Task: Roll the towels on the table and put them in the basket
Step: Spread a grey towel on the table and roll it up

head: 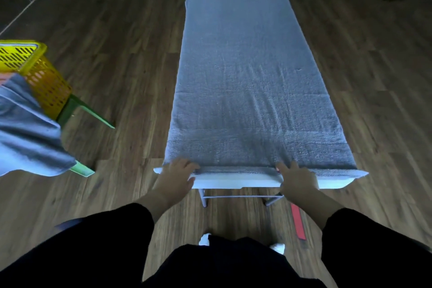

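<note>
On the bench [233, 181], head view: grey towel [252, 82] lies flat, no roll started, over nearly all of it. L hand [180, 172] & R hand [298, 179] sit on its near hem; pinching or just pressing, can't tell thru blur. Basket [23, 58] stands left of bench, second towel [28, 128] by it, loose, not rolled.

1. Two towels: the flat towel [254, 91] and the left towel [28, 133].
2. One yellow basket [35, 70].
3. One white table [233, 181].
4. One green stand [91, 110].
5. Two hands: left hand [177, 174], right hand [298, 179].
6. Two white socks: left sock [204, 239], right sock [278, 248].
7. One red strip [298, 222].
</note>
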The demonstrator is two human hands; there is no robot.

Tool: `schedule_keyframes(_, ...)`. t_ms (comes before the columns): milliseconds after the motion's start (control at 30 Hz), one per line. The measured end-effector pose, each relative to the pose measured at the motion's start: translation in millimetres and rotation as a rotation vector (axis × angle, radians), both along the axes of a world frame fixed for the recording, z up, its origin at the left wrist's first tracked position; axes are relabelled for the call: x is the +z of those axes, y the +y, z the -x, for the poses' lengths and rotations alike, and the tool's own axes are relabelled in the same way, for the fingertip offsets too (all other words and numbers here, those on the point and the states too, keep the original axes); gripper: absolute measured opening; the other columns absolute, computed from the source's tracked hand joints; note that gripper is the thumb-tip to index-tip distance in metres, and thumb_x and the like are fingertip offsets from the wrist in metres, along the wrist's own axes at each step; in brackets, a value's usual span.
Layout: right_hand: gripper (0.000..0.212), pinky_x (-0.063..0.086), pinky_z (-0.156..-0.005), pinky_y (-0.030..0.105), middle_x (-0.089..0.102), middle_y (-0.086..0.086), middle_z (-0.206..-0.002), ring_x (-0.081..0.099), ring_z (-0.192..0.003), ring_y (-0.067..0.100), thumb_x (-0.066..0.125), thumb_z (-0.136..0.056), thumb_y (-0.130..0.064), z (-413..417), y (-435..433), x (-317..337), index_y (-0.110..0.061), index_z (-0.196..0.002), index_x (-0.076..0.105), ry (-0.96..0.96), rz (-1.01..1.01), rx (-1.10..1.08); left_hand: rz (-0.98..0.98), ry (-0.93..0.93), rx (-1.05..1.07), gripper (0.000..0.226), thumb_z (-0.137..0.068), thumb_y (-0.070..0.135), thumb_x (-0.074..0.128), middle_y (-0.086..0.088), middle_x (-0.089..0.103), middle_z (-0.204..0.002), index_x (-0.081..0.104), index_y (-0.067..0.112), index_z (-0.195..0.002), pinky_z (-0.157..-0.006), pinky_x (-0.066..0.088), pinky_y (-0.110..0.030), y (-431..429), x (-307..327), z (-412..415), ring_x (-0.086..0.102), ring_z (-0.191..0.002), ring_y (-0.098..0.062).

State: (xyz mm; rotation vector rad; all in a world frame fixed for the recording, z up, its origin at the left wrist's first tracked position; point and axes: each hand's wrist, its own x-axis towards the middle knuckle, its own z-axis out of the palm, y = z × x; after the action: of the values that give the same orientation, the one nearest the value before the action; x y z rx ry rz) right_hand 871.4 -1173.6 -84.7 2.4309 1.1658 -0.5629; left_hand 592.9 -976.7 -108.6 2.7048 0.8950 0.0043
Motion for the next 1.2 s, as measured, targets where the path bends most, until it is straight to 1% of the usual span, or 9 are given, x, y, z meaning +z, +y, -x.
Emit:
schedule_keyframes(167,0.037,0.044,-0.079,0.037,0.048,0.002,-0.125,0.059,-0.105,0.026,0.045,-0.095,-0.024,-17.2,-11.7,0.2,-0.03,-0.132,0.038,-0.098,-0.077,0.107,-0.066,0.16,-0.025,0.038,-0.092,0.013,0.054,0.001,0.06,-0.116,0.054,0.023,-0.128,-0.084,0.051,-0.036,6.5,-10.4,-6.6,0.056,-0.105,-0.022)
schedule_keyframes(367,0.037,0.045,-0.077,0.037,0.065,-0.002,-0.102,0.058,-0.097,0.022,0.072,-0.081,-0.026,-36.3,-17.7,-5.4,-0.023,-0.114,0.055,-0.19,-0.142,0.291,0.065,0.165,0.105,0.029,-0.1,0.03,0.037,0.001,0.064,-0.117,0.057,0.03,-0.121,-0.083,0.046,-0.037,24.8,-2.3,-15.9,0.058,-0.104,-0.023)
schedule_keyframes(467,0.029,0.04,-0.079,0.035,0.064,-0.003,-0.108,0.056,-0.104,0.02,0.044,-0.097,-0.023,-44.6,-5.2,-8.1,-0.023,-0.126,0.043,-0.166,-0.183,0.222,-0.026,0.287,0.244,0.025,-0.098,0.033,0.043,0.0,0.057,-0.121,0.053,0.03,-0.12,-0.083,0.045,-0.039,28.6,9.2,-27.7,0.052,-0.11,-0.024)
schedule_keyframes(567,0.027,0.042,-0.086,0.037,0.057,0.001,-0.121,0.05,-0.114,0.024,0.038,-0.101,-0.033,-52.8,5.6,-6.8,-0.023,-0.124,0.047,-0.166,-0.173,0.164,-0.132,0.317,0.411,0.033,-0.091,0.017,0.054,-0.004,0.05,-0.12,0.047,0.023,-0.122,-0.082,0.049,-0.038,16.7,22.0,-45.1,0.05,-0.109,-0.025)
schedule_keyframes(667,0.027,0.042,-0.089,0.038,0.053,0.003,-0.126,0.046,-0.118,0.025,0.039,-0.101,-0.033,-53.0,9.9,-6.0,-0.024,-0.123,0.051,-0.174,-0.137,0.122,-0.045,0.272,0.278,0.031,-0.092,0.011,0.047,-0.004,0.05,-0.121,0.052,0.023,-0.119,-0.083,0.05,-0.037,-11.4,21.4,-72.2,0.051,-0.108,-0.025)
schedule_keyframes(800,0.027,0.04,-0.091,0.038,0.052,0.003,-0.127,0.047,-0.119,0.025,0.039,-0.1,-0.028,-50.4,4.6,-8.2,-0.023,-0.121,0.055,-0.141,-0.194,0.157,0.044,0.216,0.016,0.043,-0.096,0.029,0.042,-0.005,0.039,-0.14,0.041,0.031,-0.139,-0.107,0.033,-0.05,-57.8,11.6,-106.8,0.035,-0.13,-0.027)
schedule_keyframes(900,0.033,0.041,-0.093,0.039,0.049,0.002,-0.128,0.046,-0.121,0.024,0.046,-0.094,-0.029,-62.2,-11.2,-9.6,-0.029,-0.126,0.053,-0.056,-0.242,0.16,0.099,0.29,-0.015,0.048,-0.098,0.044,0.037,-0.004,0.031,-0.149,0.03,0.039,-0.145,-0.112,0.018,-0.063,-72.2,7.2,-120.5,0.025,-0.138,-0.028)
schedule_keyframes(1000,0.043,0.045,-0.09,0.039,0.047,0.0,-0.129,0.047,-0.119,0.024,0.052,-0.089,-0.023,-85.7,-32.2,-9.0,-0.032,-0.131,0.046,-0.046,-0.184,0.159,0.132,0.296,-0.003,0.046,-0.097,0.049,0.036,0.0,0.035,-0.146,0.033,0.044,-0.143,-0.109,0.025,-0.061,-62.8,7.9,-122.9,0.028,-0.136,-0.027)
schedule_keyframes(1200,0.032,0.053,-0.08,0.034,0.053,0.0,-0.115,0.058,-0.106,0.023,0.056,-0.085,-0.013,-158.0,-92.6,-10.3,-0.024,-0.115,0.057,-0.141,-0.138,-0.1,0.268,0.315,0.025,0.044,-0.095,0.053,0.033,-0.002,0.041,-0.139,0.043,0.047,-0.138,-0.109,0.03,-0.052,-44.1,3.3,-128.9,0.033,-0.132,-0.03)
